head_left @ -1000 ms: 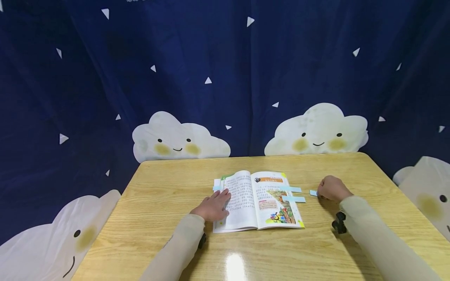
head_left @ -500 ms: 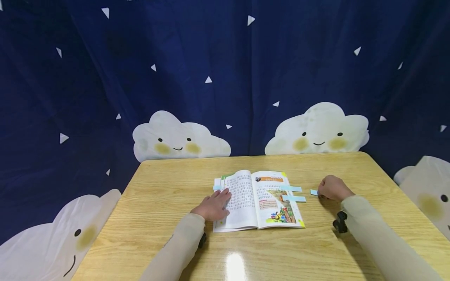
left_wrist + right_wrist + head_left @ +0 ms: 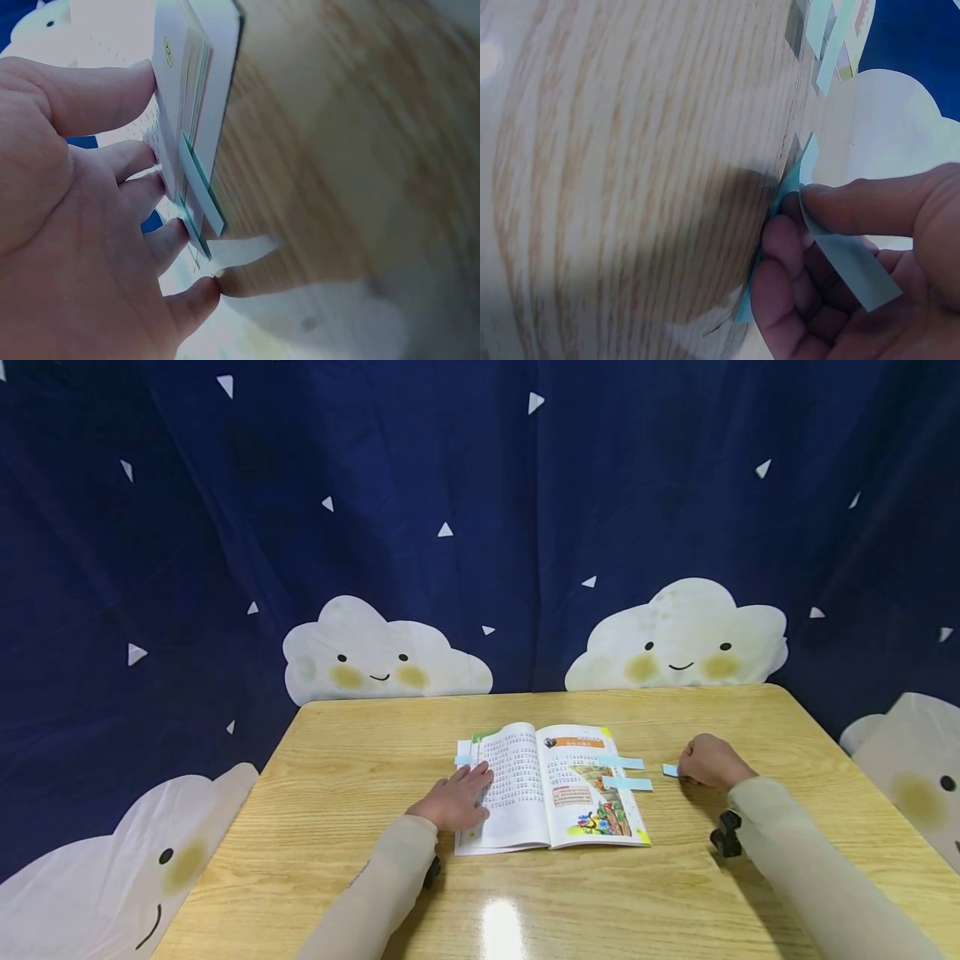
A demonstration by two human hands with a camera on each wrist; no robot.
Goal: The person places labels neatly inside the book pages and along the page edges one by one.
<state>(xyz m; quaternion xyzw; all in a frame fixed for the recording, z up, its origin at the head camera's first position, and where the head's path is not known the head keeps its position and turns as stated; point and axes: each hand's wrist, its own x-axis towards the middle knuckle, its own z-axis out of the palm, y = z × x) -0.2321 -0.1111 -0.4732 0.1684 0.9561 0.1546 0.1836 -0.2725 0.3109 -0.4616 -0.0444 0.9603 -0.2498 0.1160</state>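
Observation:
An open book [image 3: 517, 789] lies on the table, text on its left page and a colourful picture on the right. My left hand [image 3: 453, 800] rests on the left page, fingers spread and fairly straight; in the left wrist view its fingers [image 3: 135, 161] touch the paper. To the right of the book, my right hand [image 3: 712, 762] is low over the table with curled fingers. The right wrist view shows its thumb and fingers pinching a pale blue sticky strip [image 3: 859, 274]. More blue sticky paper [image 3: 786, 189] lies along the table under those fingers.
Two blue sticky strips [image 3: 628, 784] stick out from the right page's edge. Another blue tab [image 3: 463, 761] shows at the book's left edge. The wooden table [image 3: 352, 743] ends at a dark blue curtain [image 3: 420, 460] with cloud prints.

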